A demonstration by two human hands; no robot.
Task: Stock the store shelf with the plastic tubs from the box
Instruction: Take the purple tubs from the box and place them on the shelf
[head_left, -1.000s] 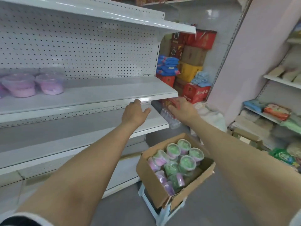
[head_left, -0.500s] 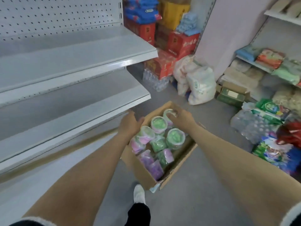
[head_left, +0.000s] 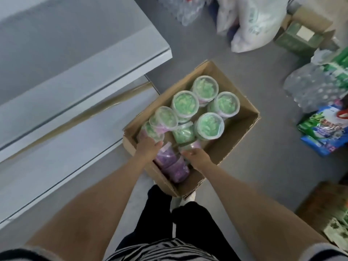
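Several tubs [head_left: 185, 104] in box [head_left: 241, 132] nr white shelf [head_left: 75, 76], grey floor [head_left: 263, 166].

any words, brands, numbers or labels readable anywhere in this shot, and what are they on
Nothing here can be read.
On the green and blue bags: print, too blurred to read.
On the white sack: greenish print, too blurred.
On the green carton: a pale label, nothing legible.
On the plastic tubs and cardboard box: no text visible.

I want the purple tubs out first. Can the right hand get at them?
Probably yes: the right hand is beside the purple tubs, which lie uncovered at the near end of the open box.
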